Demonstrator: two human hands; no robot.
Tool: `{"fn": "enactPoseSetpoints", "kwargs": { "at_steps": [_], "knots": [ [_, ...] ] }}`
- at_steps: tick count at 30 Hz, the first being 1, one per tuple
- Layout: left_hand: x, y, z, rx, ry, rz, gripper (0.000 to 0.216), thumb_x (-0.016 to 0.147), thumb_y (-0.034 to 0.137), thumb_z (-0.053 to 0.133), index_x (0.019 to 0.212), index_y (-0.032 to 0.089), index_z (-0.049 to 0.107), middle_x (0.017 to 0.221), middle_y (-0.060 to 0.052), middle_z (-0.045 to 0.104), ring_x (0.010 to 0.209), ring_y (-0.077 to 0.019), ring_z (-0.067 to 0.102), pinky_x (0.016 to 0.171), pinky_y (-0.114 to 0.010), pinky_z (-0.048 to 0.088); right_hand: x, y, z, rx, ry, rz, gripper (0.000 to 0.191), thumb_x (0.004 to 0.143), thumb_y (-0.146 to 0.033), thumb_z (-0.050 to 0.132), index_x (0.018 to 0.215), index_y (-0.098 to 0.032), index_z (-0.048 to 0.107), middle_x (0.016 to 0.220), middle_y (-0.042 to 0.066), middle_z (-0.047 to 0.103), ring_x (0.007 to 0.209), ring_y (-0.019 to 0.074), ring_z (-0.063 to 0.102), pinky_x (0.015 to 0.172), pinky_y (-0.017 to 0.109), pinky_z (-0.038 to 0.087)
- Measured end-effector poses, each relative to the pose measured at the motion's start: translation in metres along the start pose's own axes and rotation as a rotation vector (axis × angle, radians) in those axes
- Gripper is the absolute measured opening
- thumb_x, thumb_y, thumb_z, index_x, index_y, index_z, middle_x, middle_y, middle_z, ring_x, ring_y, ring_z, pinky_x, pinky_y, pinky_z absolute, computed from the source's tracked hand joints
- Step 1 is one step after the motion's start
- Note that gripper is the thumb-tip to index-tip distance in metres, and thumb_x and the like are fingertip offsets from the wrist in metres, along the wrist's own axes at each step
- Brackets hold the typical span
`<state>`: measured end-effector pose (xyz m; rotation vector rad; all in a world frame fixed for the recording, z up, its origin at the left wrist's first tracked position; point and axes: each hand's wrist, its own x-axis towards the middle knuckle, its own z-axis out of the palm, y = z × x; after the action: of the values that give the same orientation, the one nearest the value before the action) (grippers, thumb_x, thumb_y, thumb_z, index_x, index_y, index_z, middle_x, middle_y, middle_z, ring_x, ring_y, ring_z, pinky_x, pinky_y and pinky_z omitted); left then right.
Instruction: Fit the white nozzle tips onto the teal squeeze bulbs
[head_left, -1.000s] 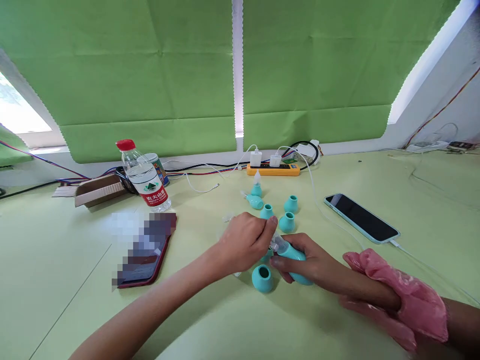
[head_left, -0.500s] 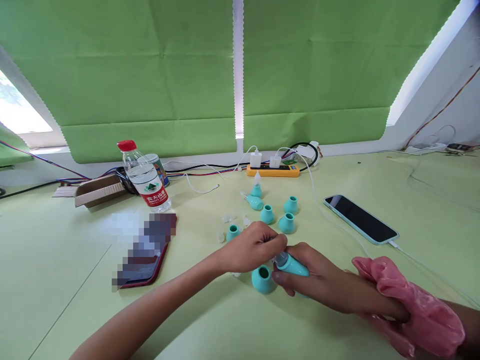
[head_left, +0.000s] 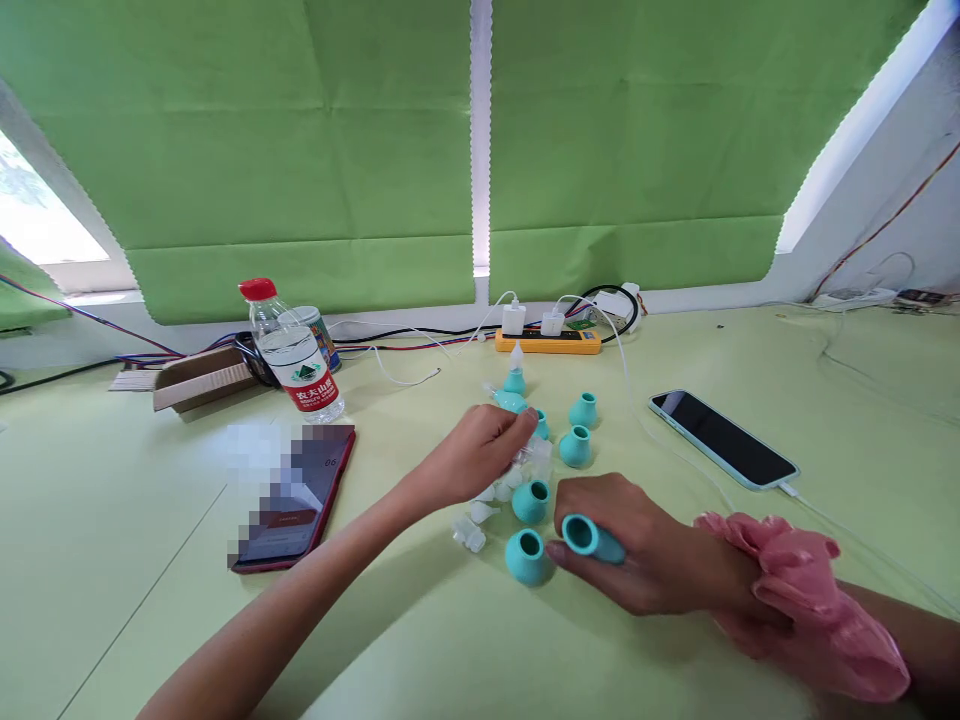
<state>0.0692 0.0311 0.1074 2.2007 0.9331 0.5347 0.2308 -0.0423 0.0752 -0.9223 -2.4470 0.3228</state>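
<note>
My right hand [head_left: 637,545] is closed round a teal rubber bulb [head_left: 581,535], whose open mouth faces left and up. To its left, my left hand [head_left: 480,455] pinches a blurred clear plastic connector [head_left: 537,455] at the fingertips, apart from the bulb. Just under and between the hands stand two open teal bulbs, a nearer bulb [head_left: 527,557] and a farther bulb [head_left: 531,502]. Loose clear pieces lie below my left hand, among them a pointed tip [head_left: 482,512] and a ribbed connector [head_left: 469,535]. Part of another bulb is hidden behind my left fingers.
Farther back are two more open bulbs [head_left: 576,446] and a bulb fitted with a clear tip [head_left: 514,375]. A water bottle [head_left: 304,370], dark phone [head_left: 300,510] and cardboard box [head_left: 202,380] are left. A charging phone [head_left: 724,438] lies right; an orange power strip [head_left: 547,342] sits behind.
My left hand has moved up and left, away from the bulb with the clear connector. The held bulb's mouth is now uncovered and turned more towards me. Clear pieces on the table have come into view.
</note>
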Motion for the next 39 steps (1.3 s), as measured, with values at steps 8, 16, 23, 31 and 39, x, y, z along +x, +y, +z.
{"fn": "enactPoseSetpoints", "kwargs": {
  "at_steps": [8,16,23,31,39],
  "knots": [
    [0.009,-0.043,0.007,0.845,-0.066,0.024,0.033,0.084,0.041,0.032,0.093,0.014,0.049,0.091,-0.012,0.053,0.089,-0.0257,0.046,0.069,-0.038,0.041,0.011,0.034,-0.007,-0.15,0.087,0.203,0.014,0.083,-0.028,0.035,0.08,-0.018,0.043,0.078,0.006,0.052,0.072,0.0173,0.046,0.063,0.029,0.036],
    [0.014,-0.056,0.03,0.809,-0.12,0.143,0.043,0.088,0.039,0.017,0.102,0.016,0.05,0.09,-0.011,0.054,0.084,-0.0235,0.053,0.07,-0.038,0.042,0.014,0.05,-0.012,-0.391,0.058,0.317,0.022,0.081,-0.037,0.044,0.083,-0.018,0.054,0.082,0.005,0.057,0.071,0.0175,0.054,0.062,0.027,0.04],
    [0.024,-0.068,0.039,0.494,0.104,0.169,0.032,0.088,0.029,0.025,0.097,0.016,0.053,0.095,-0.007,0.059,0.091,-0.018,0.052,0.079,-0.03,0.039,0.014,0.063,-0.02,-0.408,0.01,0.331,0.02,0.073,-0.037,0.053,0.078,-0.018,0.059,0.075,0.004,0.063,0.064,0.0179,0.056,0.057,0.026,0.039],
    [0.021,-0.061,-0.01,0.389,-0.106,0.119,0.039,0.086,0.042,0.026,0.106,0.019,0.051,0.108,-0.004,0.055,0.098,-0.0174,0.049,0.085,-0.03,0.034,0.012,0.055,-0.015,-0.373,-0.069,0.269,0.022,0.074,-0.037,0.053,0.085,-0.019,0.06,0.082,0.005,0.065,0.071,0.0214,0.059,0.061,0.03,0.039],
    [0.009,-0.055,-0.03,0.629,-0.369,0.024,0.032,0.067,0.038,0.056,0.092,0.019,0.058,0.088,-0.005,0.057,0.086,-0.0199,0.05,0.069,-0.026,0.038,0.012,0.056,-0.016,-0.35,0.025,0.298,0.022,0.074,-0.039,0.053,0.08,-0.019,0.061,0.067,0.003,0.064,0.058,0.0168,0.057,0.054,0.026,0.038]
  ]
}}
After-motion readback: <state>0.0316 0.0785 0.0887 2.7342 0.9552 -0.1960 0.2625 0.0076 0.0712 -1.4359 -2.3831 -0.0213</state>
